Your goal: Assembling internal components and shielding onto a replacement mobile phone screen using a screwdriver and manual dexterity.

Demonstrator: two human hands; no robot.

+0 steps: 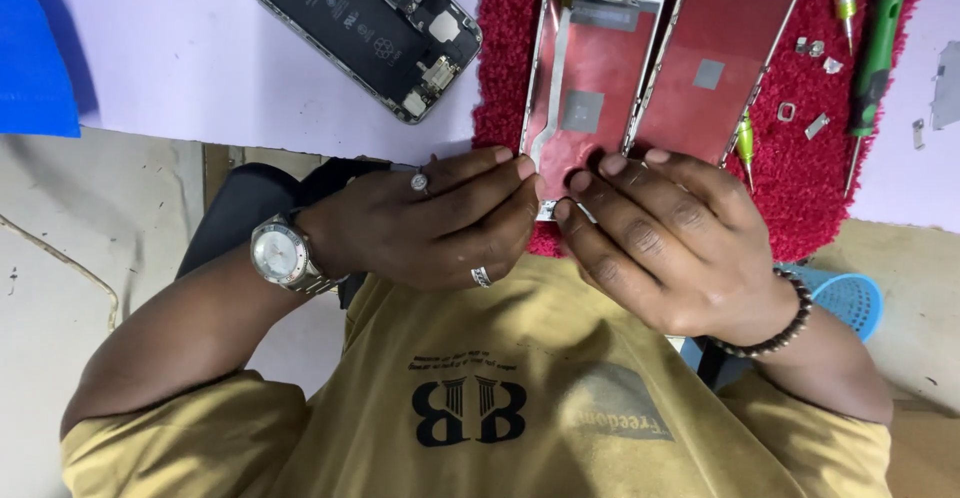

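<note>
**Both hands closed on the lower end of a detached phone screen panel**

The left hand (440,223) and right hand (665,243) meet at the near edge of a red mat (800,173) lying on the pale lilac worktop (180,58). The fingertips of both hands curl inward and pinch the bottom end of a white-framed screen panel (590,78), which lies face down, its reddish back upward. Each grip is closed on that panel end; what exactly sits between the fingertips is hidden by the fingers.

A second screen panel (720,58) lies just beside the first, to its right on the mat, with the right hand's fingertips touching its lower edge.

An opened phone body (370,28), battery exposed, rests on the worktop well apart to the left. A green-handled screwdriver (872,53) and small loose metal parts (815,50) lie on the mat's right side.

The left wrist carries a silver watch (278,253); the right wrist, a beaded bracelet (785,328).
</note>
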